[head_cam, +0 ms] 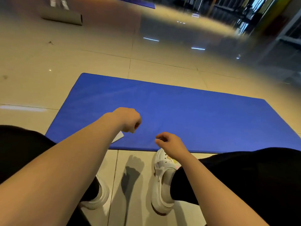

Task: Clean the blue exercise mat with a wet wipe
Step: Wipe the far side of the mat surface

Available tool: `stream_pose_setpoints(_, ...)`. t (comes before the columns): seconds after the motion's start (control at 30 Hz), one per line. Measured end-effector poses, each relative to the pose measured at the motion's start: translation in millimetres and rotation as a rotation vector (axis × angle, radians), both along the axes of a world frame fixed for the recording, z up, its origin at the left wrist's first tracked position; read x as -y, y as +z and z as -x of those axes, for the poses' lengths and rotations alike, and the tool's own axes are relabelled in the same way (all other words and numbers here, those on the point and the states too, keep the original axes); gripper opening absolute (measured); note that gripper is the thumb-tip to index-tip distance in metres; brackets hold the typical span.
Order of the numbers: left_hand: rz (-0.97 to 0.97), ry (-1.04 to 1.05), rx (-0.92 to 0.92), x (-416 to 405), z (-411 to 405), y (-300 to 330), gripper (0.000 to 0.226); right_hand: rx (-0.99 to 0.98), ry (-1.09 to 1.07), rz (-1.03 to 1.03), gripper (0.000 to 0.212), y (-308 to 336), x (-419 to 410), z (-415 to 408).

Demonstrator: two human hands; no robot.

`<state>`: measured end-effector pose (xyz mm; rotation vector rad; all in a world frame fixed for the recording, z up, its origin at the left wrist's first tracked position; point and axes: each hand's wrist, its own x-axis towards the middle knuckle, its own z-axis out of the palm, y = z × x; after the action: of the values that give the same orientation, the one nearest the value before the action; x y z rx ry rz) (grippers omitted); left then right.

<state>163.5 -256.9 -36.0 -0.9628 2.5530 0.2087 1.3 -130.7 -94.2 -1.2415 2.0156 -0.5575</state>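
Flat blue rectangular foam exercise mat on tiled floor. Left hand above it, fingers curled, grasp unclear; white wipe corner just beneath wrist. Right hand loosely curled, holding nothing.

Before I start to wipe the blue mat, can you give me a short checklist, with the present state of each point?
1. Blue mat lies flat on the floor: ok.
2. Mat surface free of objects: not ok, a white piece lies near its front edge.
3. That piece is the wet wipe: cannot tell, the left forearm partly hides it.
4. Left hand holds a wipe: cannot tell, fingers curled under.
5. Right hand holds a wipe: not ok, no wipe visible.
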Motion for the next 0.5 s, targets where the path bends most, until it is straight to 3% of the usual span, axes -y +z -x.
stream_pose_setpoints(0.23,0.072,-0.021,0.057,-16.3,-33.9,64.8,0.035,-0.007,0.069,0.020,0.022,28.6,10.0,-13.1)
stream_pose_setpoints(0.5,-0.118,0.145,0.236,0.6,-63.8,113.7,0.053,0.002,0.124,-0.014,0.022,17.0,32.2,-15.0)
